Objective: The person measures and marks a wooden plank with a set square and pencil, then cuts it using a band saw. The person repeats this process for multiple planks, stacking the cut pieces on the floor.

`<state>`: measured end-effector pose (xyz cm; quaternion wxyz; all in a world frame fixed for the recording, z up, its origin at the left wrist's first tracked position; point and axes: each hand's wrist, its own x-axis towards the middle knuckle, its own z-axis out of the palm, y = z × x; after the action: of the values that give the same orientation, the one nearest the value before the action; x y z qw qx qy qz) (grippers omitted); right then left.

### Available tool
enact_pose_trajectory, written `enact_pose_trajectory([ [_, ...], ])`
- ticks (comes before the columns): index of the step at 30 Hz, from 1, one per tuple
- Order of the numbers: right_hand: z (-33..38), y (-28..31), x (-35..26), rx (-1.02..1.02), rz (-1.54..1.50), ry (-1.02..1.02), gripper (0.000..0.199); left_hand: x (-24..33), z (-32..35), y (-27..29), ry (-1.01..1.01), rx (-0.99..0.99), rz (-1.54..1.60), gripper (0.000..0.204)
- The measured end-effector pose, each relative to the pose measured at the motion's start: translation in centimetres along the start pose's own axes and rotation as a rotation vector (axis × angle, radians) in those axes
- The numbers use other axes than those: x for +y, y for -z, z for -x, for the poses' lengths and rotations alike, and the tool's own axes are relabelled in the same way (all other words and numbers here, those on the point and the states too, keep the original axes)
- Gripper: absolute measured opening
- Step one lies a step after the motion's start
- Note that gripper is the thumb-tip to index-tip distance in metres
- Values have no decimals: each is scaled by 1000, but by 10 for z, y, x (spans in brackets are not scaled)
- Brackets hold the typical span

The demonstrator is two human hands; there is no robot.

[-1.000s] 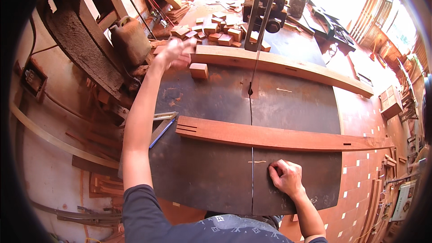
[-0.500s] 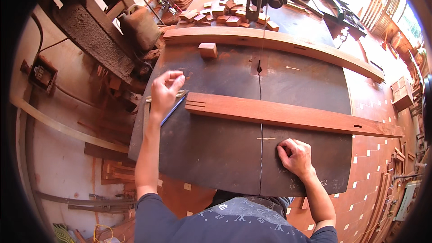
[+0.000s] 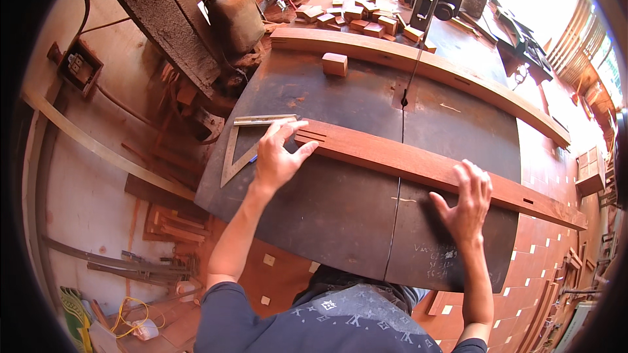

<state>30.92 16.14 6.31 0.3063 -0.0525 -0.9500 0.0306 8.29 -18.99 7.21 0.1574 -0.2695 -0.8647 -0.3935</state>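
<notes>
A reddish wooden beam (image 3: 392, 157) with slots cut in its left end and a small mortise near its right end lies across the dark saw table (image 3: 314, 202). My left hand (image 3: 278, 157) is at the slotted end, thumb by the near edge and fingers by the far corner. Whether it presses on the wood I cannot tell. My right hand (image 3: 470, 199) is spread, its fingertips over the beam's right half and the thumb apart. Beside my left hand lies a metal set square (image 3: 230, 153), with a blue pen or pencil (image 3: 252, 159) partly hidden by the hand.
A second beam (image 3: 366, 45) lies along the table's far side, with a small wood block (image 3: 335, 64) in front of it. The bandsaw blade (image 3: 413, 68) rises from the table slot. Offcuts (image 3: 356, 16) are piled behind. A dusty jug (image 3: 234, 19) stands left.
My left hand has come right to the beam's slotted end and its fingers have spread. My right hand has uncurled and moved forward over the beam. The view has turned, uncovering the set square.
</notes>
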Motion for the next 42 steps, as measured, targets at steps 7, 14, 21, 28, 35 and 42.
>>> enact_pose_trajectory([
  [7, -12, -16, 53, -114, 67, -51, 85, -36, 5, -8, -10, -50, 81, 25],
  [14, -26, -12, 120, -47, 89, -3, 81, 5, -10, -57, -86, -61, 142, 21],
  [21, -32, 2, 142, -177, 62, -76, 82, -3, -22, -69, 168, 26, 503, 22],
  [28, -31, -1, 146, -151, 36, -74, 84, -9, -46, -38, 591, 158, 1563, 84],
  [35, -27, 0, 143, -172, 102, -62, 81, -14, -52, -40, 589, 52, 1809, 97],
  [42, -27, -2, 138, -196, 108, -76, 82, -7, -51, -40, 510, -22, 1709, 96],
])
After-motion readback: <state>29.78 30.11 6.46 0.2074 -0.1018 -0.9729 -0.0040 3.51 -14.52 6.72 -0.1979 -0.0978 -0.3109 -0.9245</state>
